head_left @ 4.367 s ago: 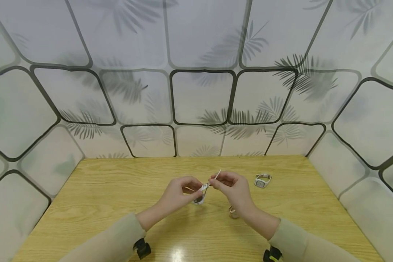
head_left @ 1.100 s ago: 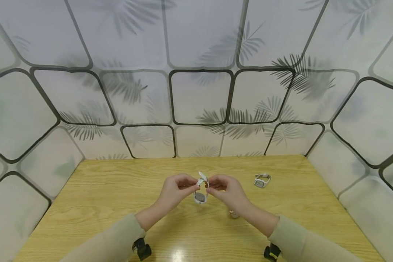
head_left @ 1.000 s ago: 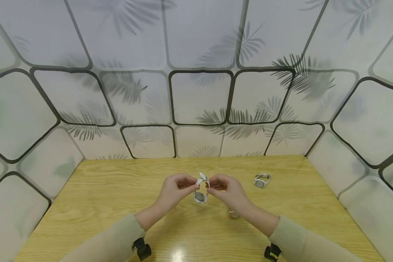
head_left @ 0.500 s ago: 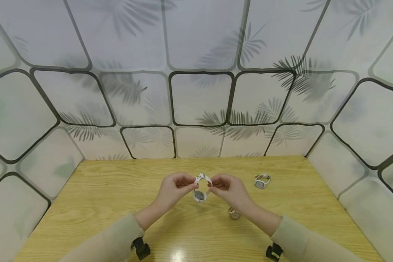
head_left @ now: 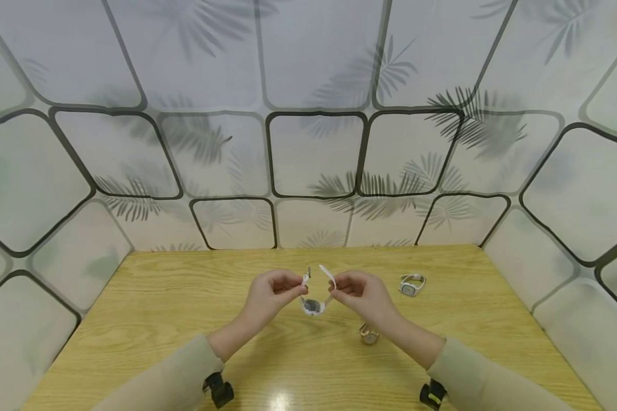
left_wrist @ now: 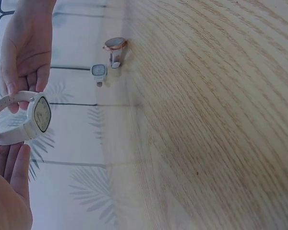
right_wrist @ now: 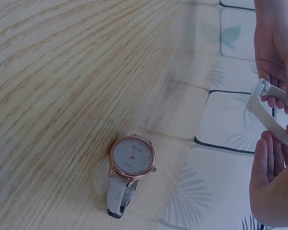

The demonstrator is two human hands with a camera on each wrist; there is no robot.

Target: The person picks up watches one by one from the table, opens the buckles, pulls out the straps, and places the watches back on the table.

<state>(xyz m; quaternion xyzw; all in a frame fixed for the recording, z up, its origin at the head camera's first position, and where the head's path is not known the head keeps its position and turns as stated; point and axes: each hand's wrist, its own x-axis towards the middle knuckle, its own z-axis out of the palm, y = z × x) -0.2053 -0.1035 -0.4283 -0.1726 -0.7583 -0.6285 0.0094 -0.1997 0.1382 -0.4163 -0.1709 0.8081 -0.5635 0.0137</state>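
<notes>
Left grip: the left grip (head_left: pixel 277 292) pinches the buckle-side strap between thumb and fingers, just below the buckle (head_left: pixel 305 277).
Right grip: the right grip (head_left: pixel 365 291) pinches the punched strap between thumb and fingers; its free tip (head_left: pixel 326 272) stands up beyond the fingers.
White watch: the white watch (head_left: pixel 313 307) is suspended in the air between the two grips, case lowest, dial turned toward the tabletop.
Strap ends: unjoined, with a gap above the case.
Handling, judged: the step in hand appears to be managing the parted strap. Keep both pinches level so that the case does not swing. Bend the strap at its own curve; do not twist it at the lugs. Keep fingertips clear of the buckle tongue.
Caution, judged: a loose pinch on either side could let the case swing or drop.
Rose-gold watch: the rose-gold watch (head_left: pixel 369 338) rests nearer the person than the right grip, beside the right forearm.
Square white watch: the square white watch (head_left: pixel 408 289) rests to the right of the right grip, apart from it.
Tabletop: the wood-grain tabletop (head_left: pixel 185 308) lies beneath both grips.
</notes>
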